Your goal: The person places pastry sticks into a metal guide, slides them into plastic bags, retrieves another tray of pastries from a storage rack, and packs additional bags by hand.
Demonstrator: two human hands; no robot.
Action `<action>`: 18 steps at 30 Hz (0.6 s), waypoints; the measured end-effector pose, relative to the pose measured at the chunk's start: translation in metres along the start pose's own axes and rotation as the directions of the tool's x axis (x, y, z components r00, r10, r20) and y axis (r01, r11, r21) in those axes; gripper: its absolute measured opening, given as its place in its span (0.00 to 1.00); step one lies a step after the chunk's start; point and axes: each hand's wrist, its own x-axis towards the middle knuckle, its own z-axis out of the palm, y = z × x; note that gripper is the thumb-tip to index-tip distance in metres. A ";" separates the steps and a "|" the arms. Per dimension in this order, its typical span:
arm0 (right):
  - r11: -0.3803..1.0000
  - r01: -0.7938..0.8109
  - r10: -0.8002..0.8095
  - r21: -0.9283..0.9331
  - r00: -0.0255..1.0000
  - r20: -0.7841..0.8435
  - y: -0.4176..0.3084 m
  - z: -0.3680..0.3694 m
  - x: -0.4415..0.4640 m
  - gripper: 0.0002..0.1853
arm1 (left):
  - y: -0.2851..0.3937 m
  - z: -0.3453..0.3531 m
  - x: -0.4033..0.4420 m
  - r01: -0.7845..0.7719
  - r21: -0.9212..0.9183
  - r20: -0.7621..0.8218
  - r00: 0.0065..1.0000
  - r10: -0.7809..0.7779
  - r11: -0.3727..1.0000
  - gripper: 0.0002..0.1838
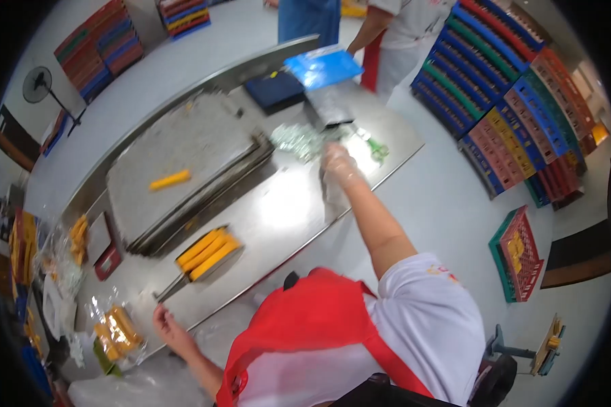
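My right hand, in a clear plastic glove, reaches to the far right of the steel table. Its fingers look curled, but what they hold, if anything, is hidden. Under and beside it lies clear plastic, just past a pile of shiny silvery-green pieces. My left hand is low at the table's near left edge, its fingers smeared and pale. Close to it is the handle end of a metal scoop-like tray bearing several yellow sticks; contact I cannot tell.
A large grey slab carries one yellow stick. Bagged yellow sticks lie at left, near a dark red device. A metal box and blue folder stand beyond. Crates and co-workers are behind.
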 end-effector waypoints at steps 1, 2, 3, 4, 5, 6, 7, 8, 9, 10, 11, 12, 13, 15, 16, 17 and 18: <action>0.994 0.035 -0.030 0.104 0.998 -0.048 0.007 -0.014 -0.013 0.13 | 0.000 0.009 -0.002 -0.011 -0.042 -0.008 1.000 0.011 0.999 0.09; 0.992 0.126 -0.125 0.031 0.992 -0.029 0.024 0.007 0.002 0.15 | 0.001 0.014 -0.006 -0.060 -0.022 -0.010 0.998 0.059 0.998 0.09; 0.984 0.166 -0.157 -0.065 0.979 0.128 0.019 -0.013 0.001 0.15 | 0.008 0.024 -0.012 -0.105 0.007 -0.018 0.994 0.105 0.994 0.10; 0.994 0.098 -0.087 -0.041 0.975 0.205 0.009 -0.030 0.004 0.13 | 0.014 0.034 -0.019 -0.107 -0.009 -0.042 0.993 0.107 0.994 0.10; 0.979 0.198 -0.189 -0.036 0.965 0.182 0.010 -0.038 0.006 0.12 | 0.023 0.046 -0.027 -0.184 0.025 0.012 0.983 0.184 0.983 0.09; 0.955 0.296 -0.287 -0.033 0.943 0.166 0.012 -0.043 0.008 0.10 | 0.029 0.057 -0.036 -0.257 0.060 0.071 0.965 0.253 0.965 0.09; 0.949 0.312 -0.302 -0.036 0.938 0.170 0.012 -0.043 0.011 0.10 | 0.035 0.066 -0.051 -0.249 0.064 0.056 0.968 0.246 0.966 0.09; 0.949 0.314 -0.305 -0.014 0.933 0.189 0.011 -0.043 0.013 0.10 | 0.042 0.075 -0.068 -0.199 0.077 0.087 0.977 0.192 0.977 0.08; 0.949 0.316 -0.311 0.008 0.928 0.206 0.010 -0.043 0.015 0.09 | 0.046 0.080 -0.081 -0.149 0.092 0.115 0.984 0.138 0.985 0.07; 0.943 0.334 -0.327 0.007 0.921 0.212 0.011 -0.041 0.019 0.09 | 0.043 0.080 -0.093 -0.139 0.096 0.098 0.987 0.130 0.986 0.07; 0.948 0.315 -0.317 0.051 0.914 0.252 0.011 -0.036 0.023 0.09 | 0.033 0.077 -0.109 -0.125 0.129 0.102 0.988 0.112 0.984 0.07; 0.951 0.294 -0.309 0.093 0.905 0.293 0.011 -0.030 0.028 0.10 | 0.022 0.072 -0.125 -0.110 0.161 0.106 0.990 0.094 0.981 0.07; 0.945 0.312 -0.326 0.094 0.896 0.302 0.011 -0.024 0.032 0.10 | 0.011 0.065 -0.140 -0.100 0.166 0.072 0.993 0.089 0.981 0.07; 0.858 0.487 -0.477 -0.167 0.874 0.099 0.016 0.001 0.038 0.10 | 0.005 0.049 -0.162 0.011 0.248 0.034 0.999 -0.020 0.969 0.08; 0.847 0.510 -0.522 -0.153 0.852 -0.050 0.024 0.023 0.043 0.11 | 0.002 0.034 -0.176 0.110 0.319 -0.006 0.993 -0.114 0.941 0.09; 0.804 0.547 -0.530 -0.232 0.837 0.133 0.027 0.022 0.051 0.13 | -0.009 0.023 -0.183 0.110 0.328 -0.034 0.994 -0.105 0.938 0.09; 0.804 0.514 -0.477 -0.298 0.857 0.192 0.035 0.042 0.064 0.12 | -0.022 0.013 -0.189 0.134 0.347 -0.079 0.990 -0.113 0.928 0.10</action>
